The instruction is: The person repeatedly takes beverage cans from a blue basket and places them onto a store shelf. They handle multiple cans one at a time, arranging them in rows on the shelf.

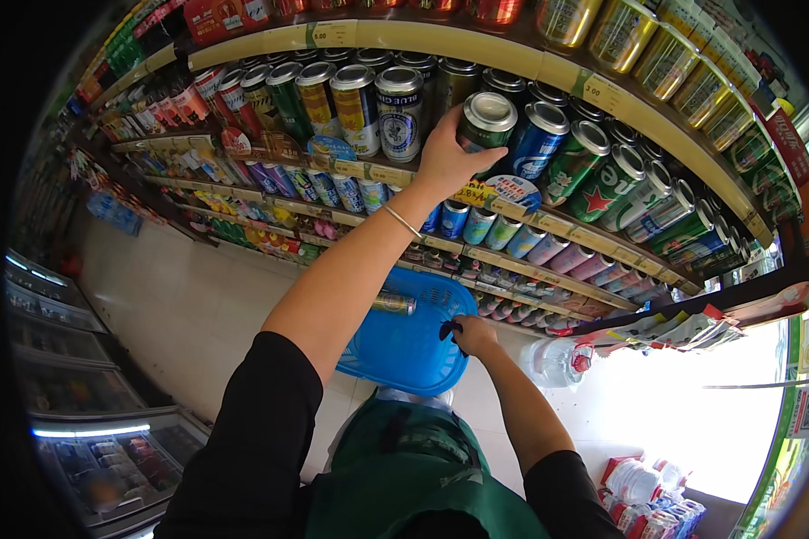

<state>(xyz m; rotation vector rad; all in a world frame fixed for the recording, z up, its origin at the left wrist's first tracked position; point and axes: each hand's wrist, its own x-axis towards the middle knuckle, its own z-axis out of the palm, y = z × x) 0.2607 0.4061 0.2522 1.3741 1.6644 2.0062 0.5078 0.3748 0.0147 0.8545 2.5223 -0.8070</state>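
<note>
My left hand [448,158] reaches up to the drinks shelf, its fingers and thumb around a dark green can [489,120] with a silver lid. The can stands at the front of the row, between a Blue Girl can [399,111] and a blue can [541,138]. Lower down, my right hand [477,335] grips the black handle [450,330] of a blue plastic basket [411,347]. In the basket a yellowish can [396,303] lies on its side, partly hidden by my left forearm.
Shelf edges with price strips [596,87] curve above and below the cans. Green Heineken cans [613,185] stand to the right. A large water bottle [558,362] is on the floor at right, near wrapped bottle packs [647,495]. Glass-topped freezers [108,465] line the left.
</note>
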